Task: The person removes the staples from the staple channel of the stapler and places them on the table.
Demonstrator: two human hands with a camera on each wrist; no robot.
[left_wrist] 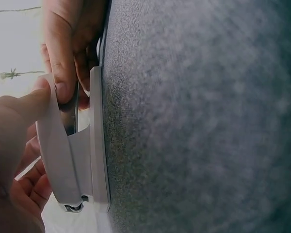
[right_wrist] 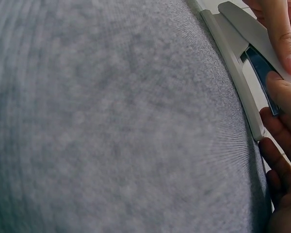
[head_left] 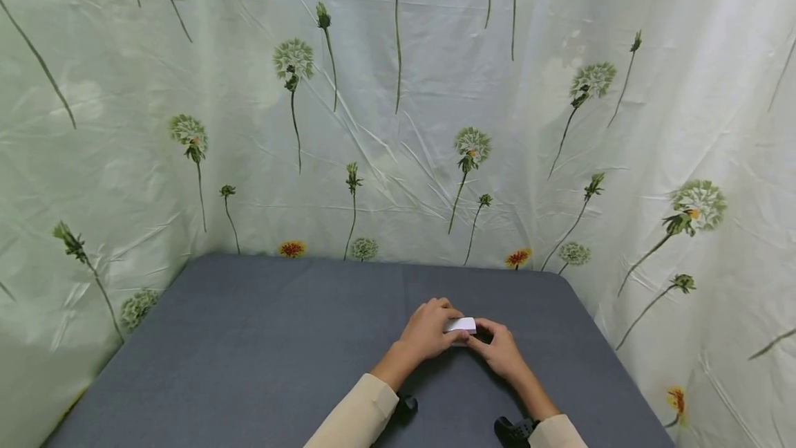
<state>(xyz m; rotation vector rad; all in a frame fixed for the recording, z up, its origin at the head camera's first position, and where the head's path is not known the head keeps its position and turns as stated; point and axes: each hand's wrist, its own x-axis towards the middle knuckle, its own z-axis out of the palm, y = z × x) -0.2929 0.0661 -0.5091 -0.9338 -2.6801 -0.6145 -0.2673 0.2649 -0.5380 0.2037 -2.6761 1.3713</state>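
Observation:
A white stapler (head_left: pixel 460 325) stands on its base on the grey cloth, between both hands in the head view. My left hand (head_left: pixel 428 332) grips its upper arm, thumb on the near side and fingers on the far side. In the left wrist view the stapler (left_wrist: pixel 58 150) gapes between upper arm and base, with its metal strip showing in the gap. My right hand (head_left: pixel 500 352) pinches the front end; in the right wrist view its thumb lies on the dark, shiny metal strip (right_wrist: pixel 258 73). Its other fingers are by the base's tip, partly hidden.
The table under a grey cloth (head_left: pixel 249 351) spreads around the hands. Behind it and at both sides hangs a pale curtain (head_left: pixel 385 144) printed with dandelions. A black wrist device (head_left: pixel 515 432) sits at the right cuff, and another dark one (head_left: pixel 405 406) by the left.

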